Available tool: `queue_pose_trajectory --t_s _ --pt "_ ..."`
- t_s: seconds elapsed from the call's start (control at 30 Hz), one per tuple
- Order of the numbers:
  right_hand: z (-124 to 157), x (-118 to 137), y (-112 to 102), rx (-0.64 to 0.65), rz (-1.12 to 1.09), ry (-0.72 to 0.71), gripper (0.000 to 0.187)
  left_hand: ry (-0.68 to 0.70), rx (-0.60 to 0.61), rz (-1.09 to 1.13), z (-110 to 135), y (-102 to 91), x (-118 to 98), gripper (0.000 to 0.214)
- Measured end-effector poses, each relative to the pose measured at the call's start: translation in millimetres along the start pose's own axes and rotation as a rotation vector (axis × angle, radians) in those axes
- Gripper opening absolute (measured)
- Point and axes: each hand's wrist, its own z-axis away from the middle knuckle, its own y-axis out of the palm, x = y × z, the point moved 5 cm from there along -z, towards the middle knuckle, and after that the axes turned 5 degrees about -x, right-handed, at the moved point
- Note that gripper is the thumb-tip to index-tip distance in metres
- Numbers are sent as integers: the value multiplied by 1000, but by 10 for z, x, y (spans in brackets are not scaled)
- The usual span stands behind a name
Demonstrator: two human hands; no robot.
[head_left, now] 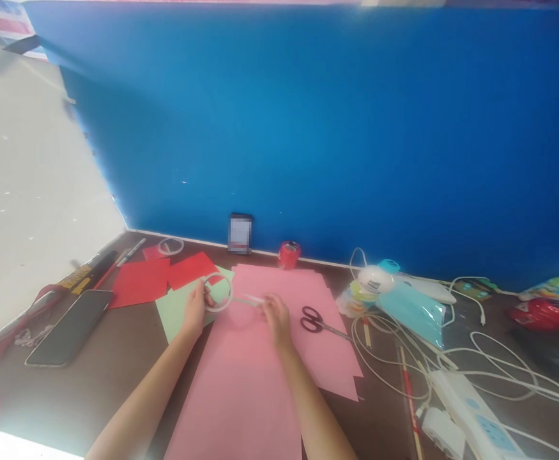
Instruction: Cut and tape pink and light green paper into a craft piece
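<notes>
1. Tape roll (218, 292) is being gripped by left hand (194, 311), fingers clenched on the ring, over the seam of the green sheet (174, 313) and pink sheet (241, 383).
2. Tape strip (252, 299) is being pinched by right hand (277, 319), held stretched out from the roll.
3. Both sheets are lying flat on the worktop (116, 370).
4. Scissors (317, 321) are lying just right of the right hand; phone (71, 327) is lying well apart, far left.

Seen from the hands, the face of the small black device (239, 234) at 12 o'clock, against the blue wall (308, 128), is pixelated and unreadable. The right hand (276, 317) is motion-blurred, so its grip on the thin strip (253, 299) cannot be told. The left hand (195, 311) covers the 8 o'clock rim of the tape roll (218, 292). The pink sheet (241, 383) and both forearms run off the 6 o'clock edge, and the power strip (475, 415) is cut off at 4 o'clock
</notes>
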Motion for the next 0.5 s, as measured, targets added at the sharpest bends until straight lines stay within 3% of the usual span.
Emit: queue_pose_trajectory --t_s 0.13,0.3,0.4,0.5 --pt "63 193 -78 -124 141 -325 29 39 9 -37 46 27 -33 39" --pt "129 314 -117 -238 294 -584 40 90 26 -93 121 68 -123 40" --pt "180 395 -20 -209 494 -725 50 124 63 -124 156 105 -150 41" --pt "232 460 124 -135 664 -826 39 144 102 -168 168 138 -134 42"
